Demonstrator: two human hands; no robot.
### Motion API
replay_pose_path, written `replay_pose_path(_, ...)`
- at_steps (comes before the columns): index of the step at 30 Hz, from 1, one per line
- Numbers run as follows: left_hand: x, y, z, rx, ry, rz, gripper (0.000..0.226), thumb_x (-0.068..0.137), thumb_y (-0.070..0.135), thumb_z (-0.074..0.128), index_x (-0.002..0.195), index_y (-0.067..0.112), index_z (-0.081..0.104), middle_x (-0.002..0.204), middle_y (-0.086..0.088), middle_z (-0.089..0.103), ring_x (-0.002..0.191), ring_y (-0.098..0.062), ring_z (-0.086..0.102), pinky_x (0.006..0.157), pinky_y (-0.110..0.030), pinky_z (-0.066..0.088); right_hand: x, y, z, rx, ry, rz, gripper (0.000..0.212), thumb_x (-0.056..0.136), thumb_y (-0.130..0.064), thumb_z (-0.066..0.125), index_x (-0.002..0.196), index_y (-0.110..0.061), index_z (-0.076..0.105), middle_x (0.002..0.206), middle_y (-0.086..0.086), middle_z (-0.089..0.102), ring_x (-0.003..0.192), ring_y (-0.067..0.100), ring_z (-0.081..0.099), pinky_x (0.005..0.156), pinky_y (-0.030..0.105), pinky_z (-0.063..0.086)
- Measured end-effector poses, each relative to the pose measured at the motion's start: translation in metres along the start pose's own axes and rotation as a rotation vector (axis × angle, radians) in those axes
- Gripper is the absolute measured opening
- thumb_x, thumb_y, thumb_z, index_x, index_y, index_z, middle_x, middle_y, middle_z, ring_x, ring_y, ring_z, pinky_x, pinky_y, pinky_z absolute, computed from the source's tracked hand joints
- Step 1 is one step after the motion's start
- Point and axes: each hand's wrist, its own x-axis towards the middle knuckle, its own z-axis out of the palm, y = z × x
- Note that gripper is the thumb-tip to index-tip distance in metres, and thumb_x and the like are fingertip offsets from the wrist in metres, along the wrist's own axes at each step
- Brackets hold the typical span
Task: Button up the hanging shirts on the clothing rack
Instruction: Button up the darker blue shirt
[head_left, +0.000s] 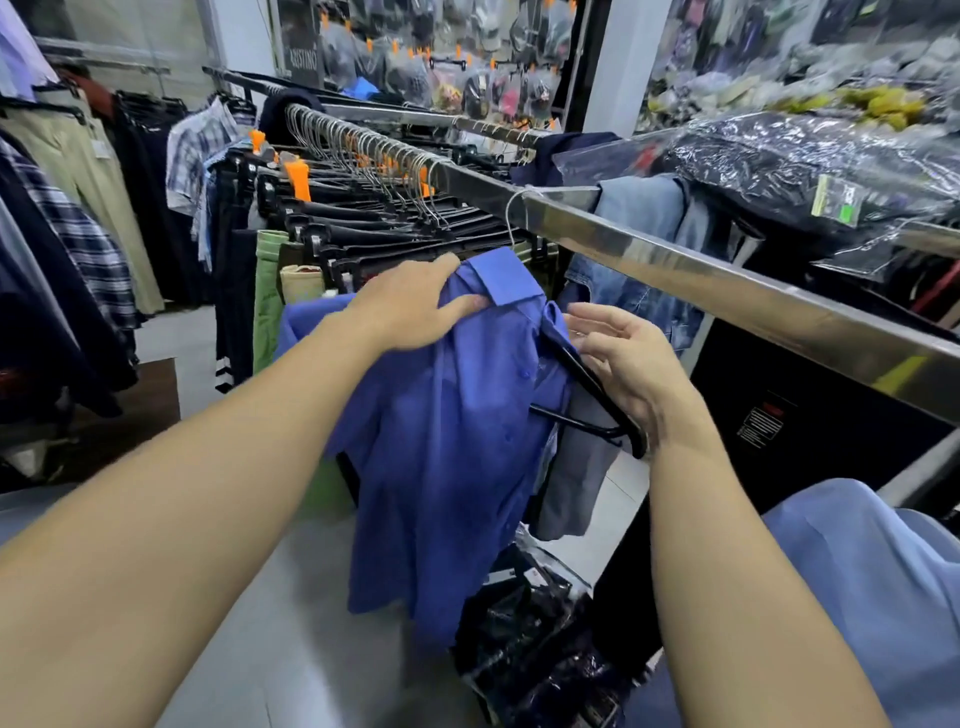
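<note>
A: Location of blue shirt (452, 415)?
B: Hanging on black hanger (587, 379) under steel rail (675, 260).
A: Hands?
B: Left hand (415, 306) gripping collar fabric. Right hand (623, 358) relaxed, fingers loose beside hanger arm.

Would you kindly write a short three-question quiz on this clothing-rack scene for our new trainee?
1. True or false: the blue shirt lies folded on the floor.
2. Which hand grips the shirt beside its collar? A) left hand B) right hand
3. Fill in: the shirt's black hanger hooks over the metal ____.

Key: 1. False, it hangs from the rail. 2. A; the right hand is at the hanger's arm, fingers relaxed. 3. rail.
</note>
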Motion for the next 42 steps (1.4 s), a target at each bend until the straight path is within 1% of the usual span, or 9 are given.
replay_pose_path(6,0.002,-0.015,-0.004,0.065,0.019,0.029,0.039,0.094,0.067,0.037,0.091,0.029,0.048,0.1,-0.002,0.066,0.102,-0.032,0.059,0.075,-0.039,0.04,0.014,0.024,-0.065,-0.473,0.067,0.247,0.025,0.087,-0.003,0.059,0.093,-0.023,0.073,0.098,-0.003,0.077,0.086,0.014,0.065,0.072,0.029,0.041)
replay_pose_path(10,0.003,-0.011,-0.006,0.104,0.028,-0.004,0.051,0.094,0.07,0.031,0.097,0.028,0.059,0.098,0.003,0.066,0.101,-0.03,0.059,0.079,-0.041,0.042,0.007,0.068,-0.076,-0.214,0.293,0.331,0.028,0.092,0.005,0.048,0.099,-0.011,0.069,0.086,0.008,0.07,0.068,0.016,0.061,0.063,0.027,0.047)
replay_pose_path(13,0.004,-0.007,-0.004,0.097,0.048,-0.05,0.059,0.092,0.072,0.031,0.081,0.021,0.058,0.079,0.005,0.061,0.088,-0.03,0.056,0.074,-0.04,0.041,-0.012,0.103,-0.06,0.027,0.14,0.387,0.036,0.09,0.012,0.048,0.101,-0.016,0.067,0.08,0.002,0.067,0.07,0.014,0.061,0.076,0.034,0.052)
replay_pose_path(18,0.006,-0.007,-0.005,0.038,0.03,-0.074,0.067,0.091,0.074,0.033,0.079,0.014,0.059,0.074,0.001,0.062,0.079,-0.029,0.056,0.071,-0.04,0.043,-0.026,0.139,-0.025,0.117,-0.202,0.366,0.036,0.07,-0.005,0.083,0.103,-0.018,0.074,0.113,0.006,0.071,0.105,0.028,0.063,0.098,0.049,0.043)
replay_pose_path(25,0.01,-0.011,-0.018,0.064,0.025,-0.068,0.065,0.09,0.073,0.038,0.062,0.014,0.039,0.062,0.0,0.053,0.066,-0.023,0.052,0.06,-0.036,0.034,-0.012,0.124,-0.041,0.021,-0.02,0.231,0.019,0.075,-0.004,0.079,0.092,-0.002,0.07,0.082,0.013,0.071,0.067,0.013,0.067,0.06,0.024,0.053)
replay_pose_path(29,0.014,-0.015,-0.028,0.189,0.05,-0.05,0.071,0.083,0.081,0.037,0.066,0.014,0.054,0.068,0.001,0.059,0.074,-0.03,0.054,0.066,-0.037,0.039,0.002,0.094,-0.078,0.031,0.152,0.136,0.052,0.042,-0.034,0.097,0.083,-0.01,0.075,0.086,0.012,0.073,0.074,0.021,0.065,0.073,0.034,0.054)
replay_pose_path(33,0.014,-0.015,-0.031,0.287,0.114,-0.056,0.071,0.077,0.086,0.037,0.066,0.018,0.054,0.071,-0.002,0.057,0.076,-0.03,0.053,0.065,-0.036,0.037,0.0,0.065,-0.092,0.087,0.226,0.012,0.011,0.074,-0.006,0.079,0.079,-0.012,0.072,0.076,0.005,0.07,0.068,0.018,0.063,0.072,0.031,0.051)
replay_pose_path(39,0.006,-0.012,-0.008,0.248,0.241,-0.076,0.057,0.091,0.065,0.047,0.074,0.012,0.056,0.079,-0.01,0.063,0.083,-0.037,0.058,0.063,-0.036,0.035,-0.044,0.092,-0.023,-0.513,-0.424,0.095,0.022,0.07,-0.004,0.083,0.075,-0.012,0.063,0.066,-0.005,0.055,0.063,0.006,0.05,0.063,0.019,0.04)
replay_pose_path(42,-0.002,-0.019,0.0,0.135,0.302,-0.03,0.051,0.091,0.06,0.051,0.075,0.012,0.056,0.075,-0.006,0.057,0.077,-0.033,0.052,0.06,-0.035,0.029,-0.052,0.118,0.005,-0.619,-0.665,0.332,0.042,0.062,-0.02,0.092,0.096,-0.02,0.067,0.09,-0.005,0.072,0.088,0.012,0.068,0.088,0.027,0.053)
